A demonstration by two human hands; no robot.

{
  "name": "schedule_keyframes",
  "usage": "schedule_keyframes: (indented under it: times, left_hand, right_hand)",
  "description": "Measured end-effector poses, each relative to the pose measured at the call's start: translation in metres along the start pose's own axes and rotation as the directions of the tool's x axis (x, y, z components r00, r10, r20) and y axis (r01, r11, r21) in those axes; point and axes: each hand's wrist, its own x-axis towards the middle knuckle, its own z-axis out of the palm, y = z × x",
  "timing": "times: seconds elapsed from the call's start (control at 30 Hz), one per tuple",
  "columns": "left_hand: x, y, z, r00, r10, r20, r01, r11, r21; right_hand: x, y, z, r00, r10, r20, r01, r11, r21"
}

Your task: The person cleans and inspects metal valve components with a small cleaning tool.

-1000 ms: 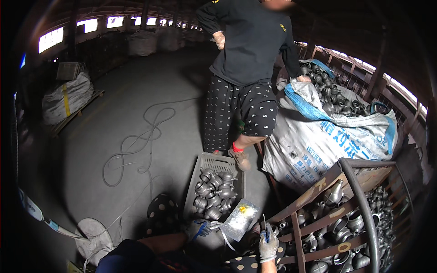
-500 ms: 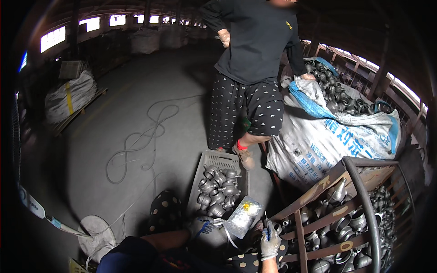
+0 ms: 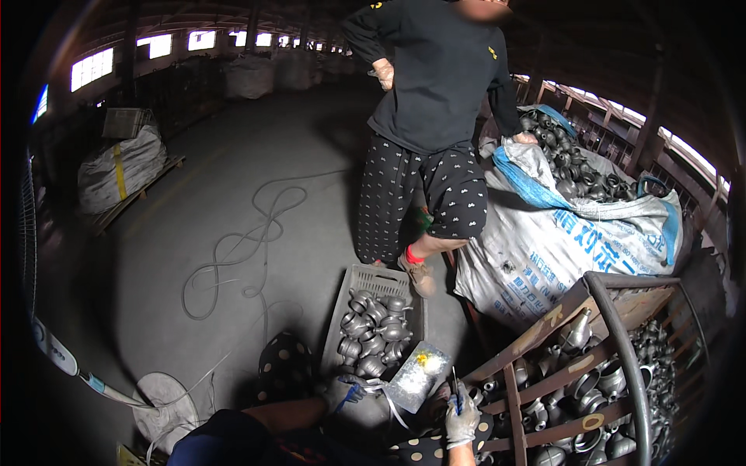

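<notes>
My left hand (image 3: 343,393), in a white glove with blue fingers, is curled at the front end of the grey crate; what it grips, if anything, is hidden. Just beside it lies a dark rounded surface I cannot make out clearly. In my right hand (image 3: 462,422), also gloved, a thin pointed tool (image 3: 456,380) stands upright, its lower part covered by the fingers. Between both hands a shiny metal plate (image 3: 409,390) with a yellow patch leans at a tilt. Several grey metal fittings (image 3: 373,330), round and hollow, fill the crate (image 3: 332,330).
Rusty bars of a metal cage (image 3: 515,404) full of fittings stand at my right. Behind it is a large white sack (image 3: 505,248) of fittings, with a person (image 3: 435,85) resting a hand on it. A cable (image 3: 225,264) loops over the floor; a round stand base (image 3: 165,408) is at left.
The view has shifted slightly, so the crate and person sit a little lower. Both my hands keep nearly the same place and grip. The person's head has come further into view.
</notes>
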Motion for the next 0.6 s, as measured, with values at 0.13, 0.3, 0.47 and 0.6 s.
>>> schedule_keyframes:
  times: [0.13, 0.3, 0.47, 0.6]
  left_hand:
    - [0.010, 0.004, 0.022, 0.989, -0.009, -0.145, 0.008, 1.000, -0.009]
    - [-0.008, 0.003, -0.002, 0.975, -0.061, -0.215, 0.059, 0.998, -0.017]
    - [0.042, -0.011, 0.102, 0.407, 0.184, -0.895, 0.375, 0.860, 0.347]
    - [0.040, -0.020, 0.109, 0.452, 0.176, -0.874, 0.416, 0.825, 0.381]
  right_hand:
    - [0.002, 0.004, 0.002, 1.000, -0.010, -0.025, 0.009, 1.000, -0.022]
    - [0.002, -0.004, 0.002, 1.000, 0.001, 0.002, -0.001, 1.000, 0.004]
    - [-0.002, 0.001, 0.000, 1.000, 0.010, 0.001, -0.010, 1.000, -0.026]
    - [-0.006, 0.001, -0.003, 1.000, -0.012, -0.009, 0.012, 1.000, 0.000]
